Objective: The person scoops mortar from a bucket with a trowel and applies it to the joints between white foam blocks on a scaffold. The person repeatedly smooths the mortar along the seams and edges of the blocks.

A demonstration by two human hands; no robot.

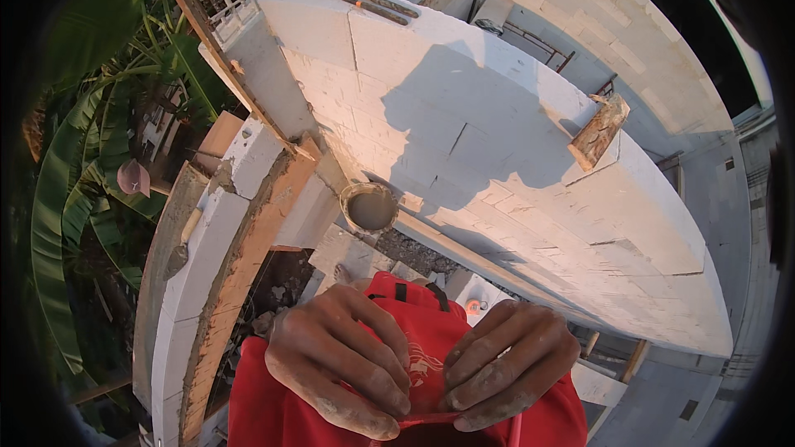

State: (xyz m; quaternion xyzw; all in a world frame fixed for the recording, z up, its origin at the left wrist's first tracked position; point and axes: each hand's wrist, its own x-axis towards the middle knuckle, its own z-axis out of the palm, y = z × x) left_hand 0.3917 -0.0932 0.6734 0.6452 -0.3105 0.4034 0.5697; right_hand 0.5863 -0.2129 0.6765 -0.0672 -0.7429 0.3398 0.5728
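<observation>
Both hands are dusty with grey-white powder and sit in front of the red shirt (273, 410) that I wear. My left hand (344, 356) is closed, its curled fingertips at the red cloth. Opposite it, my right hand (513, 364) is curled the same way, the thumb hidden. A taut fold of cloth runs between the two sets of fingertips, so both appear to pinch the shirt. Beyond the hands, a round bucket (344, 200) holding grey, wet-looking mortar stands at the foot of the block wall.
A tall white block wall (513, 190) stands ahead, bearing a long dark two-handled tool (373, 4) and a wood piece (599, 134). On the lower left wall (192, 281) lies a trowel (180, 252). A slanting timber (219, 50) rises beside banana leaves (58, 215).
</observation>
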